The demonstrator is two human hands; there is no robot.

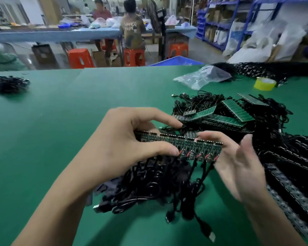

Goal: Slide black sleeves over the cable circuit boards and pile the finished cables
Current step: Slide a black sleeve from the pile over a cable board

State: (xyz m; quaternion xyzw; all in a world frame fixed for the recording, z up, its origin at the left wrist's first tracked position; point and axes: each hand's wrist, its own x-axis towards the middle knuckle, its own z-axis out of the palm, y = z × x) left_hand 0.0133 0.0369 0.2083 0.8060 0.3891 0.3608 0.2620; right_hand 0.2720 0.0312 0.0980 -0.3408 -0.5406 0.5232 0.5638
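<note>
A long green panel of joined circuit boards (190, 147) is held above the green table (78, 112), with black USB cables (158, 189) hanging from its lower edge. My left hand (128, 144) grips the panel's left half, thumb below and fingers over the top. At the panel's right end, my right hand (238, 164) touches the last board with fairly straight fingers. More board panels (229, 112) lie on a tangle of cables to the right. Flat black sleeves (103, 188) peek out under the hanging cables.
A clear plastic bag (203, 77) and a yellow tape roll (264, 83) lie at the far right. A small heap of black cables (7, 84) sits far left. Black strips (292, 174) fill the right edge. Two people sit at a blue bench behind.
</note>
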